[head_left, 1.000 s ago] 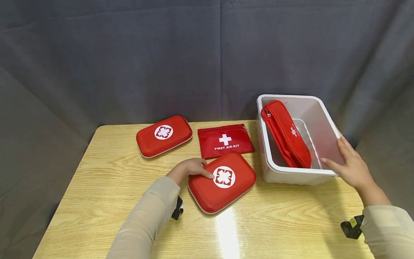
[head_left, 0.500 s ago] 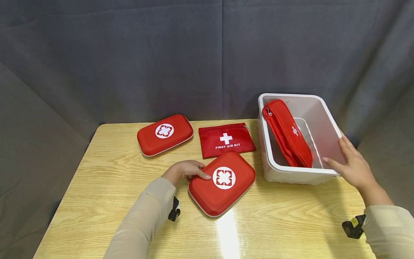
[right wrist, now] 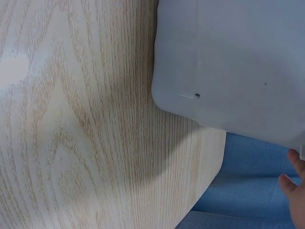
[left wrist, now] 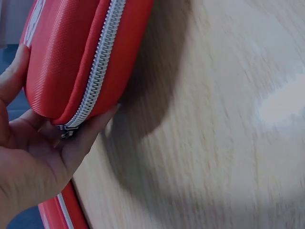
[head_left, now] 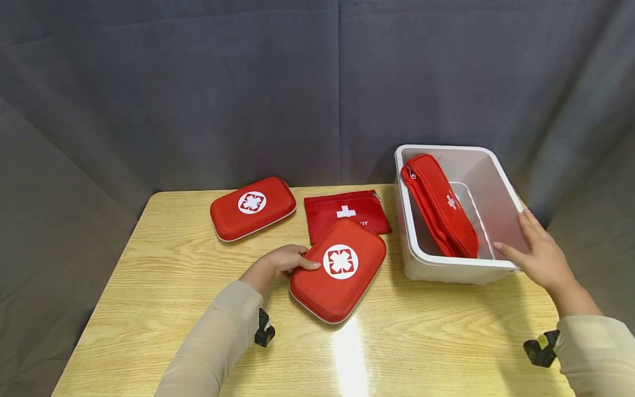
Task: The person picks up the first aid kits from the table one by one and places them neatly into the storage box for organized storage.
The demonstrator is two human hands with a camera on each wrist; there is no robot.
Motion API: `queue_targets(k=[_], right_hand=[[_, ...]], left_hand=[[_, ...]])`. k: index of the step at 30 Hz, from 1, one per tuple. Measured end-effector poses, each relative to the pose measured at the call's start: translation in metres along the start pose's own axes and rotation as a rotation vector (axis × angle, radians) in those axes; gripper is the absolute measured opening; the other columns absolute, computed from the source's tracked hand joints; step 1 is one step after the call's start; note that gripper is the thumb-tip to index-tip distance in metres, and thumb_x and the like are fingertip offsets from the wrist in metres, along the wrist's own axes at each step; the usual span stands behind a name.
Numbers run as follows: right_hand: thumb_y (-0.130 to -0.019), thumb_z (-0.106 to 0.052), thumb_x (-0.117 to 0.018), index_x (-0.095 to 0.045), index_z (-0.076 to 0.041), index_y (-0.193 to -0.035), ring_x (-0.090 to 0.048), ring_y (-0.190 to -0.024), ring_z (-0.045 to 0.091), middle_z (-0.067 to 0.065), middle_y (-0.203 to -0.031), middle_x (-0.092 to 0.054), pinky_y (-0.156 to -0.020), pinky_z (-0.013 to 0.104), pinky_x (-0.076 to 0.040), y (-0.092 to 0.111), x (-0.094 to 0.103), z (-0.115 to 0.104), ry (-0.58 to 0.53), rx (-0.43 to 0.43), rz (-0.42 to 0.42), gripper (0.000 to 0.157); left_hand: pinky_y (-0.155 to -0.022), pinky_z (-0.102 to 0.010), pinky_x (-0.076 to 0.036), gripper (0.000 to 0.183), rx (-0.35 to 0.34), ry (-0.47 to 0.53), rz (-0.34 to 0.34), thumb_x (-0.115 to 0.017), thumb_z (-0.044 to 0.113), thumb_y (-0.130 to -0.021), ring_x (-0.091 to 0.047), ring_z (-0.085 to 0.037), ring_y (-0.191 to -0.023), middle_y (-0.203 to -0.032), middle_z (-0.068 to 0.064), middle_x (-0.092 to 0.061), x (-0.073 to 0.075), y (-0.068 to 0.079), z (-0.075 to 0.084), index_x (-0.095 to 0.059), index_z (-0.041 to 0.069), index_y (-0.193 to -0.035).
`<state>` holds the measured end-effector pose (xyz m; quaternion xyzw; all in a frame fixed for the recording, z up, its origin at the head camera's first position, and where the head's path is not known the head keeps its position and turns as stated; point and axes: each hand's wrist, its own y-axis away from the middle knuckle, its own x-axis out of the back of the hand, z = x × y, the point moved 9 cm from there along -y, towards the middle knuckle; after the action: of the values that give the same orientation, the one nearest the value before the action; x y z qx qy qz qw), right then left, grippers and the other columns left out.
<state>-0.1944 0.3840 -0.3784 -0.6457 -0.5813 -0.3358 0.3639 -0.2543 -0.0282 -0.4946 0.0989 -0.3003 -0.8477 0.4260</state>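
Note:
A large red hard-shell first aid case (head_left: 317, 298) with a white round emblem is held at its left end by my left hand (head_left: 283, 262). The thumb lies on top and the fingers reach underneath. In the left wrist view, the zipped side of the case (left wrist: 95, 71) is tilted above the table, with a shadow below. My right hand (head_left: 543, 259) holds the near right corner of a white plastic bin (head_left: 461, 270), thumb inside the rim and fingers along the outside. A red fabric pouch (head_left: 439, 204) with a white cross leans inside the bin.
A smaller red hard case (head_left: 228, 215) lies at the back left of the wooden table (head_left: 163, 275). Beside it is a flat red zip pouch (head_left: 322, 212), partly covered by the large case in the head view. A grey curtain (head_left: 238, 99) hangs behind.
The large case has risen off the table and turned slightly in my left hand, now covering part of the flat pouch's lettering. My right hand and the bin have stayed in place.

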Motion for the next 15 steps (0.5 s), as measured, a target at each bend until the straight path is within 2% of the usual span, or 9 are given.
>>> queue_targets(k=[8,15], right_hand=[[-0.081,-0.036,-0.054,-0.003,-0.005,-0.137,-0.004,-0.123,0.045,0.018,-0.141,0.001,-0.083,0.068,-0.012,-0.001,-0.001,0.002,0.011,-0.006,-0.003,0.082],[-0.081,-0.037,-0.053,-0.002,-0.006,-0.137,-0.003,-0.123,0.045,0.018,-0.141,0.002,-0.081,0.069,-0.012,-0.001,-0.001,0.002,0.023,-0.012,-0.011,0.082]], left_hand=[[-0.058,-0.026,-0.047,0.034,-0.101,0.15,0.069,-0.058,0.011,-0.081,-0.058,-0.013,-0.062,-0.074,-0.004,-0.059,0.005,0.007,0.028,-0.048,-0.004,-0.109],[-0.057,-0.026,-0.045,0.039,-0.112,0.188,0.145,-0.06,0.017,-0.08,-0.057,-0.012,-0.062,-0.074,-0.003,-0.059,0.01,0.009,0.046,-0.048,-0.001,-0.113]])
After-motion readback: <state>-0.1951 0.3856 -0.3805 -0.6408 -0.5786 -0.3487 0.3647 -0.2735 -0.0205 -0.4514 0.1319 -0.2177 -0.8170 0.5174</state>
